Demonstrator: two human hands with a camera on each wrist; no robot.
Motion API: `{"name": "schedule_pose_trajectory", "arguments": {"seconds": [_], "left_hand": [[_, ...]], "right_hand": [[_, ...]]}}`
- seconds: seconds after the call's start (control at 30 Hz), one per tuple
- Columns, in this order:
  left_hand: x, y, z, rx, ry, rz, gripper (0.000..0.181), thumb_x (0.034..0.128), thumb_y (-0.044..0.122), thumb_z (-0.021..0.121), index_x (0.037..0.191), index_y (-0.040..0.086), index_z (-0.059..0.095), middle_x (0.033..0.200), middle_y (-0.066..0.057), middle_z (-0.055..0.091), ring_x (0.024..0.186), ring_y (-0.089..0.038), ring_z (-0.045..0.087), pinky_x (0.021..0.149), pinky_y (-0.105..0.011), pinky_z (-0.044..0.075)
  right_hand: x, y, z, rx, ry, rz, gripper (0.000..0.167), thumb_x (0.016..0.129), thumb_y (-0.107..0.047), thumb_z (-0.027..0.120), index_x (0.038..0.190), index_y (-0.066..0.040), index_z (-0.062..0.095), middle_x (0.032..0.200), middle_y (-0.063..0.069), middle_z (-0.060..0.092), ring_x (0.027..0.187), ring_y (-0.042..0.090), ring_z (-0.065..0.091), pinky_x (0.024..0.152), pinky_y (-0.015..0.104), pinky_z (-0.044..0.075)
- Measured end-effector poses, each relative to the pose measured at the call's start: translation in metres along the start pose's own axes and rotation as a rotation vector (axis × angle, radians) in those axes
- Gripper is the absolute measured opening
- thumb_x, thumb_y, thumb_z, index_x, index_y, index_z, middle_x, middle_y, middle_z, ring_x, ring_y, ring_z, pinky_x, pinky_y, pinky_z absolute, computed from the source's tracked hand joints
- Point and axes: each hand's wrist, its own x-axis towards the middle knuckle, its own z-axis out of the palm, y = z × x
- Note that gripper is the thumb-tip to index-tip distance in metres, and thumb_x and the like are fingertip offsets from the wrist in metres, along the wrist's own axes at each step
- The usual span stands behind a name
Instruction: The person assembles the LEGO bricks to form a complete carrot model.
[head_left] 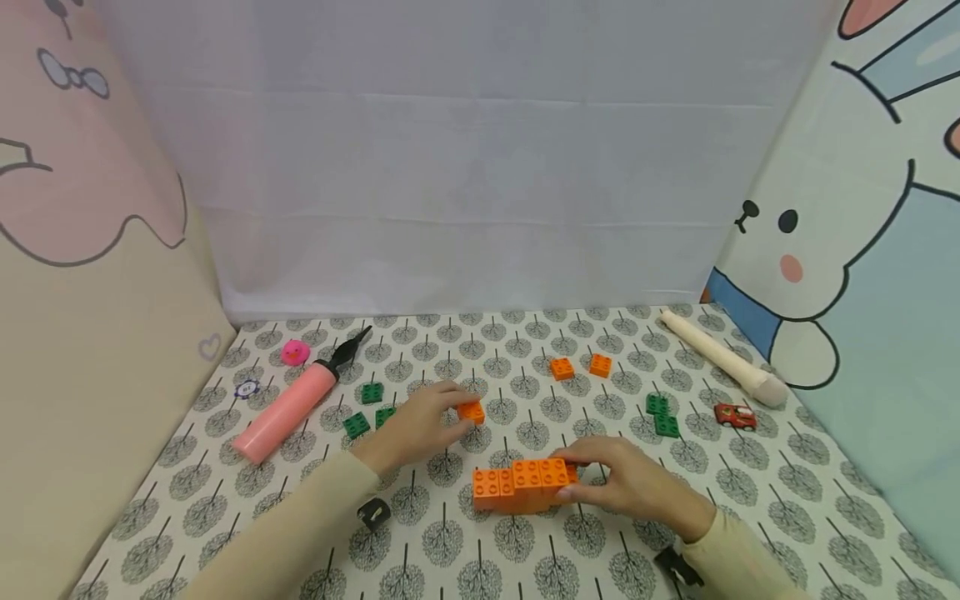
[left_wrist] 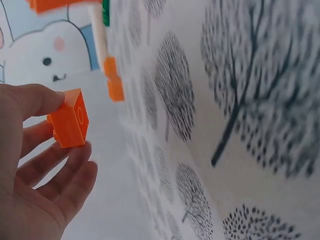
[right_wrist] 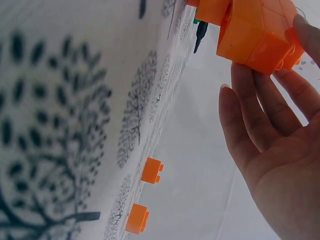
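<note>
A small orange brick [head_left: 472, 411] is pinched between the thumb and fingers of my left hand [head_left: 420, 423]. In the left wrist view the same brick [left_wrist: 70, 120] shows its hollow underside, turned away from the palm of the left hand [left_wrist: 47, 165]. My right hand [head_left: 637, 485] grips the right end of a long orange brick assembly [head_left: 521, 487], built of several joined bricks. In the right wrist view, thumb and fingers of the right hand [right_wrist: 280, 125] hold the assembly [right_wrist: 255, 35] from both sides.
Two loose orange bricks [head_left: 562, 368] lie beyond the hands. Green bricks [head_left: 356, 425] sit on the left, others [head_left: 665, 426] on the right. A pink pump [head_left: 288, 412], pink toy [head_left: 295, 352], red car [head_left: 735, 416] and pale stick [head_left: 720, 354] lie farther out.
</note>
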Motion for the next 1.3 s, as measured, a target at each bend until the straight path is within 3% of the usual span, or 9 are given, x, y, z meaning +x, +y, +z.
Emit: {"name": "schedule_pose_trajectory", "arguments": {"seconds": [0.27, 0.37, 0.63, 1.1, 1.3], "left_hand": [[-0.032, 0.033, -0.001, -0.080, 0.121, 0.185, 0.038, 0.0885, 0.020, 0.075, 0.125, 0.011, 0.069, 0.121, 0.002, 0.065, 0.112, -0.013, 0.061, 0.097, -0.028, 0.052], [-0.039, 0.045, 0.002, -0.113, 0.128, 0.234, 0.037, 0.0884, 0.020, 0.075, 0.124, 0.011, 0.069, 0.120, 0.001, 0.065, 0.112, -0.013, 0.061, 0.098, -0.027, 0.052], [-0.050, 0.064, 0.011, -0.132, 0.103, 0.242, 0.038, 0.0886, 0.021, 0.075, 0.125, 0.013, 0.069, 0.122, 0.003, 0.063, 0.112, -0.011, 0.060, 0.097, -0.026, 0.052], [-0.052, 0.062, 0.018, -0.150, 0.103, 0.228, 0.036, 0.0890, 0.022, 0.075, 0.124, 0.013, 0.069, 0.123, 0.001, 0.064, 0.115, -0.012, 0.060, 0.099, -0.029, 0.051], [-0.051, 0.060, 0.018, -0.144, 0.097, 0.271, 0.037, 0.0904, 0.022, 0.073, 0.126, 0.012, 0.069, 0.124, -0.002, 0.064, 0.113, -0.012, 0.060, 0.098, -0.026, 0.052]], "right_hand": [[0.000, 0.000, -0.001, 0.006, -0.009, 0.005, 0.041, 0.090, -0.042, 0.072, 0.127, -0.025, 0.068, 0.113, -0.017, 0.068, 0.100, 0.004, 0.064, 0.088, 0.035, 0.055], [0.000, 0.001, -0.001, 0.007, -0.007, -0.004, 0.041, 0.089, -0.042, 0.072, 0.127, -0.026, 0.068, 0.113, -0.017, 0.068, 0.100, 0.004, 0.064, 0.088, 0.035, 0.055], [0.002, 0.001, 0.000, 0.010, 0.002, -0.018, 0.040, 0.089, -0.041, 0.073, 0.126, -0.026, 0.069, 0.112, -0.016, 0.068, 0.098, 0.004, 0.064, 0.087, 0.034, 0.056], [0.000, 0.002, 0.001, 0.024, 0.003, -0.008, 0.039, 0.089, -0.040, 0.073, 0.125, -0.027, 0.069, 0.112, -0.016, 0.069, 0.098, 0.005, 0.064, 0.086, 0.034, 0.056], [0.000, 0.002, 0.001, 0.019, -0.003, 0.013, 0.040, 0.089, -0.042, 0.073, 0.126, -0.027, 0.069, 0.113, -0.016, 0.068, 0.099, 0.004, 0.064, 0.087, 0.034, 0.056]]}}
